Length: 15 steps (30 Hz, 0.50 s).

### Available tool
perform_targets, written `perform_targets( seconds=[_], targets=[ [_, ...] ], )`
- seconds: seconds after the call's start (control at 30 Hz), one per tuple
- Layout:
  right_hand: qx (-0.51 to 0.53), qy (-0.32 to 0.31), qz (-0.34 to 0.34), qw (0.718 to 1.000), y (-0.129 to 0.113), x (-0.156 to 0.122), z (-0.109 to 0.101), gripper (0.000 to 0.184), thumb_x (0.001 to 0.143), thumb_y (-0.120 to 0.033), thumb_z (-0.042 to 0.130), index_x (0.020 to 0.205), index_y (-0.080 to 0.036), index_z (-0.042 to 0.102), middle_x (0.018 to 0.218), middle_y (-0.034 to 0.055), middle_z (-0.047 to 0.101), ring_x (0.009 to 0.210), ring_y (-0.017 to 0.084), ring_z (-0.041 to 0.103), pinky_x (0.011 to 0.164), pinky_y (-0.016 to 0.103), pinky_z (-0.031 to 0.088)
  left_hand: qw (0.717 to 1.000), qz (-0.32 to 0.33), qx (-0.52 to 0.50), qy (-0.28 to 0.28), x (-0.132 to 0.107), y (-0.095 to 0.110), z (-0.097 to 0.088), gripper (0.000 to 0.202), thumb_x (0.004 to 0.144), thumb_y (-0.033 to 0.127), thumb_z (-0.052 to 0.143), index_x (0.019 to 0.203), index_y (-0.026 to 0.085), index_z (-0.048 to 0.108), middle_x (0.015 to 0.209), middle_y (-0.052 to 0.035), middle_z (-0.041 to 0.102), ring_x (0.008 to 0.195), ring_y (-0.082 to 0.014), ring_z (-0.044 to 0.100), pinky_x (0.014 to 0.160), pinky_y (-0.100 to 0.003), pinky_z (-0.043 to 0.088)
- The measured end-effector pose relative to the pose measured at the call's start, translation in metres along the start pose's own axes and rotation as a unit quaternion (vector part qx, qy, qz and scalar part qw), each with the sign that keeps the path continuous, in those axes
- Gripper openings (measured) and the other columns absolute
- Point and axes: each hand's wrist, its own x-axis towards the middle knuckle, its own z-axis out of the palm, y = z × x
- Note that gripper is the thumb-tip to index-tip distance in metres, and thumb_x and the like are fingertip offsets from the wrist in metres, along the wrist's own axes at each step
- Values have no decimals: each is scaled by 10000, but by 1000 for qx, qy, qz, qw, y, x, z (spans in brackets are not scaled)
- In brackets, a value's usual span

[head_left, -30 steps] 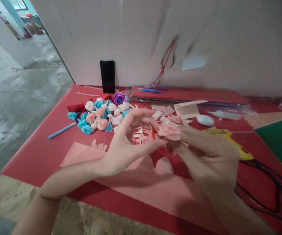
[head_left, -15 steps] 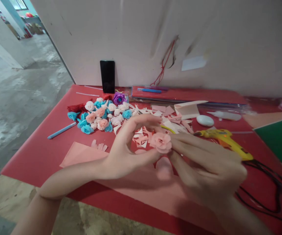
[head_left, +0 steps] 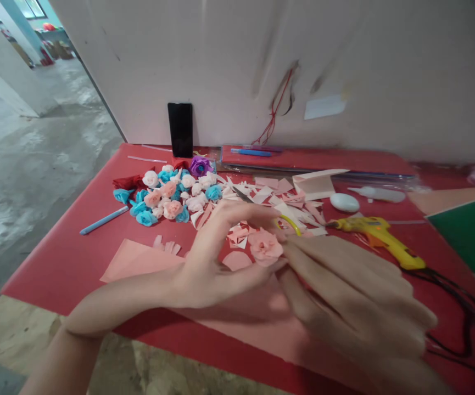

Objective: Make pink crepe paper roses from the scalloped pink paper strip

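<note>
A small pink paper rose is pinched between the fingertips of both my hands, low over the red table. My left hand curls round it from the left, thumb below and forefinger arched above. My right hand comes in from the right, fingers pressed together against the flower's side, partly smeared by motion. A sheet of pink paper lies under my wrists. Pink and white paper scraps lie just behind the rose.
A pile of finished paper roses in white, blue, pink and purple lies at the back left. A yellow glue gun with black cable, a blue pen, a black phone leaning on the wall, a white oval object, green card.
Both hands have come down and a little to the left with the rose, closer to the table. My right hand has moved toward the camera. Scissors and scraps behind are uncovered.
</note>
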Motion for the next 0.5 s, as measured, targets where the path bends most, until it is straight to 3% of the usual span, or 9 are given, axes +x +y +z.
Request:
perform_targets(
  seconds=[0.07,0.23,0.33,0.43,0.5],
  targets=[
    [-24,11,-13,1000,0,-1,0,242,841,-96,490,812,-257,669,750,13,732,633,166,681,570,286,553,1000,3,13,0,0,0,0,423,758,142,627,1141,241,477,923,-39,590,899,-192,542,825,-371,437],
    [-53,-72,-117,989,5,3,-15,274,828,-33,490,736,-226,662,702,31,723,704,165,689,605,266,569,999,-13,36,-3,1,5,1,480,769,113,580,1166,351,453,871,4,653,850,-202,555,844,-410,416],
    [-75,-72,-152,983,7,4,-21,258,808,-9,516,722,-206,658,679,42,719,743,177,691,623,270,573,999,-9,33,-6,3,7,1,513,754,77,566,1172,357,465,843,15,648,831,-193,562,843,-399,407],
    [-61,-58,-148,985,5,3,-17,191,819,-62,534,768,-198,659,708,48,726,755,183,692,627,273,579,1000,-7,15,-11,3,8,1,508,750,83,584,1174,341,477,840,6,635,813,-191,565,832,-390,406],
    [-28,-52,-99,993,5,2,-12,189,841,-97,504,801,-191,663,736,56,732,738,177,695,630,266,575,1000,-7,-8,-11,3,9,0,471,754,144,625,1169,311,480,864,-9,610,826,-191,564,820,-380,421]
  ],
)
